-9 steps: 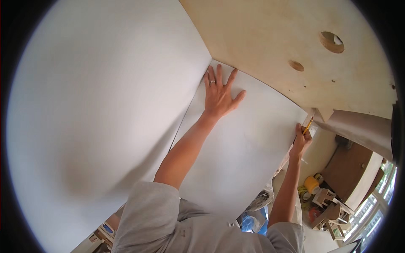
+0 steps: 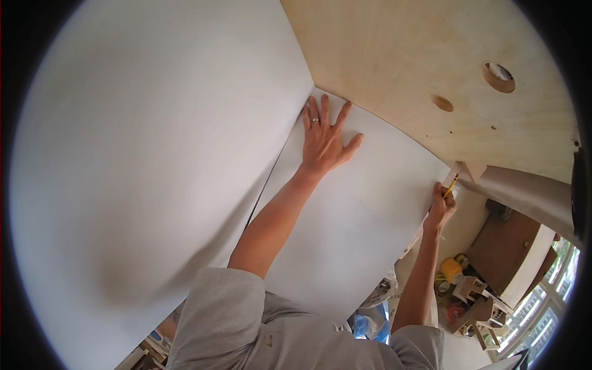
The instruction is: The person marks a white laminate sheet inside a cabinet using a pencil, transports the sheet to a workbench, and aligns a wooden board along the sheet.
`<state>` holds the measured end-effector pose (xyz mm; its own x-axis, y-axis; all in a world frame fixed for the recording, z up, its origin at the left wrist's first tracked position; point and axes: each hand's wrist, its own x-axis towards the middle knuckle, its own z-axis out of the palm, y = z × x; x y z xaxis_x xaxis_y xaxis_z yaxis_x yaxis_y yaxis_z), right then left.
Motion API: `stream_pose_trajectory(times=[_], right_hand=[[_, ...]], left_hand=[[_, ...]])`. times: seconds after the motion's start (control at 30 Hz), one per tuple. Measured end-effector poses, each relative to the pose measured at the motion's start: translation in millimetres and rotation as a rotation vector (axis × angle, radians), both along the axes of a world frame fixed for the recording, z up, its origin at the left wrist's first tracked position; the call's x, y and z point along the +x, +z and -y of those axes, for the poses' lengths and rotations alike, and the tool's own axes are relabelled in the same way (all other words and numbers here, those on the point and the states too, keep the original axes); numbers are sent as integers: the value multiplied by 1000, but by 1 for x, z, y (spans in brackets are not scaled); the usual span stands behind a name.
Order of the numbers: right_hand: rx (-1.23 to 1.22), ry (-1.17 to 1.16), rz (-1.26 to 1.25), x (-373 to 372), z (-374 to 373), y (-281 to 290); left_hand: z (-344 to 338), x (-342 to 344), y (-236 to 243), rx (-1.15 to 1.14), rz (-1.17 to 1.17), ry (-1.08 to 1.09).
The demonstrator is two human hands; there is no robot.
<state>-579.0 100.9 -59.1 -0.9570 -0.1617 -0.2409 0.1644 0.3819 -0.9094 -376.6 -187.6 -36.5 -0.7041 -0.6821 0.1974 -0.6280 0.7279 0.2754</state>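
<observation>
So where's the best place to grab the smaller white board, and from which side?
Probably the right edge of the smaller white board, coming from the right. No panel butts against that edge, so there looks to be room to wrap around it. Its far edge meets the wooden panel, and its left edge runs along the big white panel.

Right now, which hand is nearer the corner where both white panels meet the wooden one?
Left. The left hand lies spread on the smaller white panel, fingertips close to the corner; the right hand, holding a pencil, is farther off, at that panel's right edge.
</observation>
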Motion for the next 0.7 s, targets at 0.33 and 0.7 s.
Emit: stream_pose_trajectory(times=[0.33,0.7], right_hand=[[2,37,-30,-2,1,-2],[438,99,-400,40,1,6]], left_hand=[[2,-3,-2,30,-44,4],[-2,7,-2,21,-116,35]])
